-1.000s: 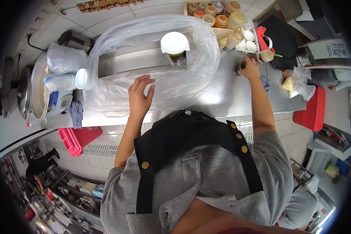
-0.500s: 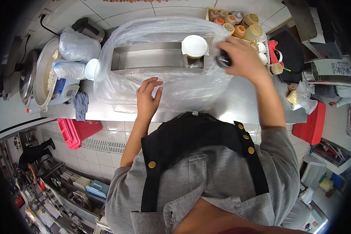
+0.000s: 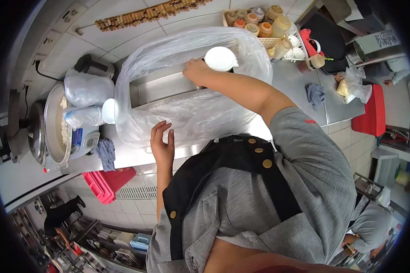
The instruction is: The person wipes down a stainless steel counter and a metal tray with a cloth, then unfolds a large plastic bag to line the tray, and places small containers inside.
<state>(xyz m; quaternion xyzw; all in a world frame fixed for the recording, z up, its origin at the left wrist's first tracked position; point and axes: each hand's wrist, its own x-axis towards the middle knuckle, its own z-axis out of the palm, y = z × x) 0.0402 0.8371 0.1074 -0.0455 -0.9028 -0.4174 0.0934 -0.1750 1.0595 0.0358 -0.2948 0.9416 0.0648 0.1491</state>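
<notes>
My right hand [image 3: 197, 73] reaches over the long metal tray [image 3: 161, 87], with its fingers curled down at the tray's back edge; what they hold is hidden. Beside that hand, a white-lidded container [image 3: 220, 59] stands at the tray's right end, partly behind my forearm. Clear plastic sheeting [image 3: 191, 116] surrounds the tray. My left hand [image 3: 162, 140] is raised in front of the plastic, fingers apart, holding nothing.
Squeeze bottles [image 3: 265, 30] fill a basket at the back right. A blue cloth [image 3: 315, 95] lies right, near bagged food [image 3: 346, 88]. At left are a large pot [image 3: 54, 123], plastic bags [image 3: 89, 87] and a jug [image 3: 84, 141]. Other people are in the background.
My right hand has moved left from the bottle side to over the tray; the dark object it held is no longer visible. My left hand keeps its open pose.
</notes>
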